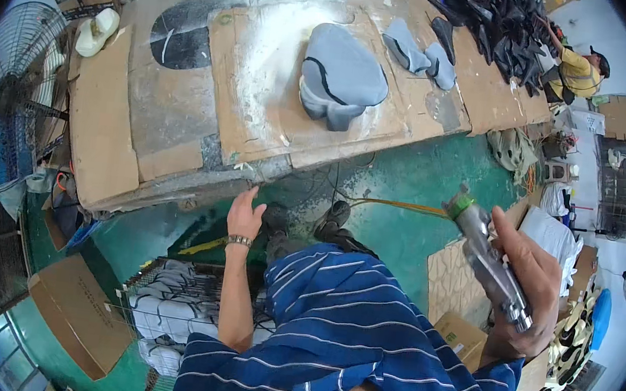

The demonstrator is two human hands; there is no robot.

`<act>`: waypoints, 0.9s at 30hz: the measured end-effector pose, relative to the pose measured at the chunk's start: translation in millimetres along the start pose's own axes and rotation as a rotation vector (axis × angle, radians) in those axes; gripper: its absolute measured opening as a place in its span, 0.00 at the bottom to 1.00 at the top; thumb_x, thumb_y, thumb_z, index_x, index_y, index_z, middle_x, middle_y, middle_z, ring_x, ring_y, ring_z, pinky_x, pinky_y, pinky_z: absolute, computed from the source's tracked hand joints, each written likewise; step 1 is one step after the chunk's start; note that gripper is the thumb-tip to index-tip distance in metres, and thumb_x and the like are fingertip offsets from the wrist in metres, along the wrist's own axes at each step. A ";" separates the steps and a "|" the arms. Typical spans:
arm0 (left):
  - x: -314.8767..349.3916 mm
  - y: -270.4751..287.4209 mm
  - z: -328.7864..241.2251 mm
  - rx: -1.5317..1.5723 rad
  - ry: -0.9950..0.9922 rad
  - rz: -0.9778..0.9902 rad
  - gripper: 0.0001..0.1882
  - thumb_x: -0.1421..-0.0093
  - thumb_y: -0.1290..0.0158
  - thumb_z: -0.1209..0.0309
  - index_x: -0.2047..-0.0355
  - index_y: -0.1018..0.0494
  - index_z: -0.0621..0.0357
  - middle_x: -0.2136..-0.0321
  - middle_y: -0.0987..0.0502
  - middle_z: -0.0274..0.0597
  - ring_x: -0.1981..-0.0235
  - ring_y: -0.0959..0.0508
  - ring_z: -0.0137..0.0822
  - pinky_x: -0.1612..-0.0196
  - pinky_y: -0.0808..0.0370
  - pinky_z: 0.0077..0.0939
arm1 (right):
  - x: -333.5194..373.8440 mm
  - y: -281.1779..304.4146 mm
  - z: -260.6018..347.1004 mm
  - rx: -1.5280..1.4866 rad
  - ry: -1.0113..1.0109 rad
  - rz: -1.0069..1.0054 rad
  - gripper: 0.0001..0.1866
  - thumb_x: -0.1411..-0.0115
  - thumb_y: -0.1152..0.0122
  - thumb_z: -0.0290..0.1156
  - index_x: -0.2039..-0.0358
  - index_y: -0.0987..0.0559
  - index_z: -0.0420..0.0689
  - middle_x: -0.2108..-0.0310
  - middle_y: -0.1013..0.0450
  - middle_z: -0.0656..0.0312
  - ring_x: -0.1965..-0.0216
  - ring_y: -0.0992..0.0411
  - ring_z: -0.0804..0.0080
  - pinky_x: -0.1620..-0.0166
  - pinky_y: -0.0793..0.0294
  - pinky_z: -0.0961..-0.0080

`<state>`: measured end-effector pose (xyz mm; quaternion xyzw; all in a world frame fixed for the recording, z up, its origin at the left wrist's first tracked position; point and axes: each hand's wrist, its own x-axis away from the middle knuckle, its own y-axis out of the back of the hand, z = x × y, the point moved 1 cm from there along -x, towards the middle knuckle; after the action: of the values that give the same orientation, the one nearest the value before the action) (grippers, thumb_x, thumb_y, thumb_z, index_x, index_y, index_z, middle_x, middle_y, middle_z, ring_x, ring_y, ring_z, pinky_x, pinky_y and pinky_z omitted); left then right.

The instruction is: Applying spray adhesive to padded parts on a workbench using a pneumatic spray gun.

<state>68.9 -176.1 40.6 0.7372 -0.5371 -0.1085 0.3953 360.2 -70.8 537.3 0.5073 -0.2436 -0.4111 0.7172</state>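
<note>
My right hand, raised at the right away from the table, grips a metal spray gun with a green fitting at its upper end. My left hand is held out by the front edge of the table, fingers stretched and empty. In front of me on the cardboard-covered table lies a grey, rounded, seat-shaped pad with a black curved stripe; a smaller grey lobed part shows below it. Two smaller grey pads lie to its right, near a black saddle-shaped piece.
Black pointed pieces are heaped at the far right, where another person works. A large fan stands at the left. A wire basket of grey pads and an opened carton are at lower left. A yellow hose crosses over the floor.
</note>
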 end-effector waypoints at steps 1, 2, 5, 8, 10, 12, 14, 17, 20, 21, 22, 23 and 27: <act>-2.3 -0.3 0.1 -0.003 -0.015 -0.009 0.27 0.37 0.38 0.66 0.37 0.28 0.53 0.41 0.25 0.53 0.41 0.26 0.55 0.39 0.27 0.48 | 1.3 0.2 3.8 0.019 0.021 0.047 0.32 0.47 0.31 0.34 0.41 0.21 0.37 0.69 0.20 0.52 0.69 0.22 0.65 0.64 0.26 0.72; -6.0 -0.2 2.6 0.057 -0.061 -0.026 0.27 0.38 0.38 0.67 0.39 0.26 0.57 0.43 0.23 0.55 0.42 0.24 0.55 0.40 0.27 0.50 | 1.7 -4.1 11.8 0.029 0.060 -0.016 0.29 0.43 0.34 0.35 0.41 0.20 0.38 0.73 0.22 0.55 0.71 0.22 0.67 0.65 0.27 0.74; -18.7 1.8 -11.7 0.059 -0.120 -0.042 0.26 0.39 0.38 0.67 0.41 0.25 0.58 0.44 0.23 0.56 0.43 0.24 0.56 0.41 0.27 0.49 | 11.9 -4.1 26.5 0.058 0.025 -0.044 0.35 0.53 0.25 0.26 0.41 0.20 0.39 0.72 0.22 0.55 0.72 0.21 0.64 0.64 0.23 0.71; -20.8 1.9 -8.6 0.077 -0.079 -0.007 0.25 0.38 0.38 0.66 0.41 0.25 0.55 0.42 0.24 0.56 0.39 0.27 0.58 0.38 0.28 0.50 | 17.9 -10.6 36.6 0.077 0.075 0.006 0.37 0.55 0.23 0.26 0.41 0.21 0.38 0.74 0.23 0.57 0.73 0.23 0.69 0.68 0.25 0.73; -30.6 3.0 -19.2 0.096 -0.120 0.019 0.25 0.36 0.39 0.64 0.41 0.25 0.57 0.41 0.24 0.56 0.38 0.28 0.57 0.36 0.30 0.50 | 23.7 -8.5 40.9 0.102 0.107 -0.012 0.38 0.55 0.21 0.29 0.42 0.21 0.34 0.77 0.25 0.58 0.76 0.25 0.71 0.72 0.28 0.74; -32.3 -0.5 -17.0 0.098 -0.124 0.019 0.24 0.36 0.39 0.64 0.41 0.25 0.57 0.41 0.24 0.55 0.38 0.28 0.57 0.36 0.30 0.50 | 28.2 -4.2 42.3 0.122 0.132 0.046 0.38 0.55 0.21 0.30 0.42 0.22 0.32 0.77 0.26 0.58 0.77 0.26 0.71 0.73 0.29 0.74; -30.6 -4.6 -9.1 0.095 -0.109 0.004 0.24 0.36 0.39 0.63 0.41 0.25 0.56 0.42 0.24 0.55 0.37 0.28 0.56 0.36 0.30 0.50 | 33.4 -7.0 33.6 0.128 0.193 0.097 0.38 0.54 0.21 0.32 0.42 0.23 0.29 0.78 0.26 0.58 0.79 0.27 0.69 0.75 0.31 0.74; -38.6 -5.1 -13.2 0.055 -0.232 -0.175 0.22 0.40 0.37 0.67 0.45 0.22 0.55 0.50 0.19 0.50 0.47 0.21 0.52 0.44 0.25 0.44 | 40.4 -2.9 25.9 0.091 0.185 0.108 0.38 0.53 0.22 0.31 0.42 0.23 0.29 0.77 0.26 0.58 0.78 0.26 0.68 0.75 0.31 0.73; -59.4 16.0 -54.0 0.268 -0.119 -0.129 0.20 0.39 0.38 0.67 0.47 0.21 0.58 0.50 0.19 0.52 0.48 0.21 0.54 0.44 0.25 0.45 | 53.4 8.9 7.6 0.082 0.088 0.153 0.37 0.49 0.27 0.36 0.40 0.24 0.32 0.75 0.26 0.57 0.76 0.26 0.67 0.72 0.30 0.73; -66.3 22.6 -67.4 0.258 -0.115 -0.136 0.20 0.39 0.38 0.67 0.47 0.21 0.58 0.50 0.19 0.52 0.48 0.21 0.54 0.44 0.25 0.45 | 60.4 11.2 -6.5 0.051 0.014 0.150 0.37 0.46 0.31 0.40 0.38 0.24 0.34 0.73 0.26 0.56 0.74 0.26 0.66 0.68 0.30 0.73; -76.2 26.2 -81.6 0.341 -0.145 -0.213 0.20 0.40 0.37 0.67 0.48 0.20 0.58 0.50 0.19 0.52 0.48 0.21 0.54 0.44 0.25 0.44 | 64.8 16.0 -22.3 0.024 0.026 0.179 0.40 0.44 0.32 0.48 0.38 0.26 0.31 0.71 0.26 0.55 0.72 0.26 0.64 0.67 0.29 0.72; -88.4 29.1 -96.3 0.424 -0.179 -0.288 0.19 0.40 0.37 0.67 0.48 0.20 0.57 0.50 0.19 0.52 0.48 0.21 0.53 0.44 0.26 0.43 | 66.0 18.2 -32.1 0.017 0.027 0.178 0.40 0.44 0.32 0.48 0.38 0.26 0.31 0.71 0.26 0.55 0.72 0.26 0.64 0.67 0.29 0.72; -148.5 44.9 -169.1 0.298 -0.445 -0.432 0.17 0.40 0.37 0.66 0.51 0.18 0.55 0.51 0.19 0.49 0.46 0.22 0.50 0.41 0.28 0.41 | 64.0 10.6 -66.2 -0.139 0.017 0.090 0.38 0.43 0.34 0.48 0.39 0.24 0.31 0.72 0.25 0.55 0.72 0.25 0.65 0.66 0.28 0.71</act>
<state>76.8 28.1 144.9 0.8417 -0.4518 -0.2680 0.1246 449.3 -87.9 518.5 0.4483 -0.2310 -0.3899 0.7705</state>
